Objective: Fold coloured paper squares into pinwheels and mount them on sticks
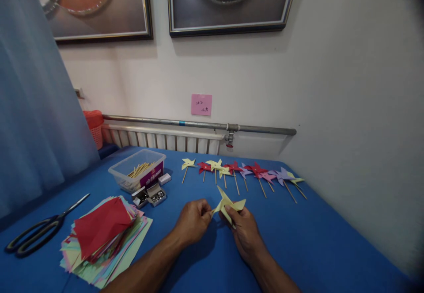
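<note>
A pale yellow paper pinwheel is between my two hands, above the blue tabletop. My right hand grips it from the right, thumb pressed near its centre and fingers behind the paper. On the other side my left hand is closed, its fingertips pinching a narrow pale piece at the pinwheel's left edge. Whether that piece is folded paper or the end of a stick, I cannot tell. Beyond my hands lies a row of finished pinwheels on sticks, among them a red one and a lilac one.
Left of my arms is a stack of coloured paper, with black-handled scissors beside it. A clear plastic box holds wooden sticks. Small open boxes of metal pins stand before it. Wall and radiator border the table's back.
</note>
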`<state>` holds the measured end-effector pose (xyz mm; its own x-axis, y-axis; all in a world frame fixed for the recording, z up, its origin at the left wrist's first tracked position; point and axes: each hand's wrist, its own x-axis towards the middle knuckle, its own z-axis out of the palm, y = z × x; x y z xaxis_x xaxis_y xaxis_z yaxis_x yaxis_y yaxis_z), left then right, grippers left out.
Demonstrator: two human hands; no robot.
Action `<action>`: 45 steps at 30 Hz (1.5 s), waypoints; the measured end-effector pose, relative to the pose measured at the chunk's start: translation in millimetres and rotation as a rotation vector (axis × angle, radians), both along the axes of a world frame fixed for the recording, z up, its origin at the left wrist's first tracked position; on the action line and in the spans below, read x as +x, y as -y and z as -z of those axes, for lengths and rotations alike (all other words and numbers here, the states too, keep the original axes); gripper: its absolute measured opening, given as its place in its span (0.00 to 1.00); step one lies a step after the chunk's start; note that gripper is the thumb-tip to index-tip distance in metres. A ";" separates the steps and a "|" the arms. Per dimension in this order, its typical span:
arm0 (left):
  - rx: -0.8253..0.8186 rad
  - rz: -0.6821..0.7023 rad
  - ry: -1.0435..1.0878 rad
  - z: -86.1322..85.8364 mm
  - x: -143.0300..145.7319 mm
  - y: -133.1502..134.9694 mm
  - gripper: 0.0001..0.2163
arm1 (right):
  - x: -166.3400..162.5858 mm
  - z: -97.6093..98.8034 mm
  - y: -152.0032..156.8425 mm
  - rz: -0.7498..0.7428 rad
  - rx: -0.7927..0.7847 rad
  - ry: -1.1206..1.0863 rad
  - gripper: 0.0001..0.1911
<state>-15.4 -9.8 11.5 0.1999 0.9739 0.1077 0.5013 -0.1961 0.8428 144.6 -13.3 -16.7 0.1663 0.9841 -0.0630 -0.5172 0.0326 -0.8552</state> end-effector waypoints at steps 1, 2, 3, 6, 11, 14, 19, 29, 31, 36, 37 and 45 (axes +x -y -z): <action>0.000 -0.001 0.000 0.3 0.1 0.0 0.05 | 0.2 0.4 -0.3 0.002 -0.002 0.003 0.17; -0.001 -0.002 -0.001 0.7 0.1 0.0 0.05 | 0.5 0.8 -0.5 0.005 -0.005 0.006 0.17; 0.001 -0.002 -0.003 1.3 0.2 -0.1 0.05 | 0.7 1.3 -0.6 0.010 -0.008 0.008 0.17; 0.016 0.002 -0.006 3.2 0.2 -0.6 0.05 | 1.0 1.7 -0.5 0.017 -0.021 0.014 0.17; 0.024 0.003 -0.001 5.2 1.1 -0.3 0.05 | 0.4 -0.1 0.8 0.018 -0.010 0.018 0.18; 0.026 0.000 0.012 5.8 1.9 0.0 0.05 | 0.2 -0.7 1.1 0.011 -0.007 0.009 0.17; 0.018 -0.008 0.023 6.3 2.5 -0.5 0.05 | 0.8 0.9 -0.6 0.013 -0.013 0.007 0.17; 0.015 -0.005 0.038 5.4 4.0 0.8 0.05 | 1.8 2.0 -1.9 0.012 0.002 0.017 0.16; 0.013 -0.004 0.042 5.7 4.4 0.9 0.05 | 1.6 1.1 -2.1 0.015 0.002 0.012 0.17; 0.022 -0.011 0.028 6.6 4.6 1.2 0.05 | 0.8 -0.3 -1.4 0.009 0.001 -0.004 0.16; 0.028 -0.013 0.023 6.8 4.7 1.3 0.05 | 0.7 -0.2 -1.1 0.010 0.003 -0.009 0.16; 0.030 -0.014 0.023 6.9 6.3 2.1 0.04 | 1.6 0.5 0.8 0.002 -0.008 0.002 0.19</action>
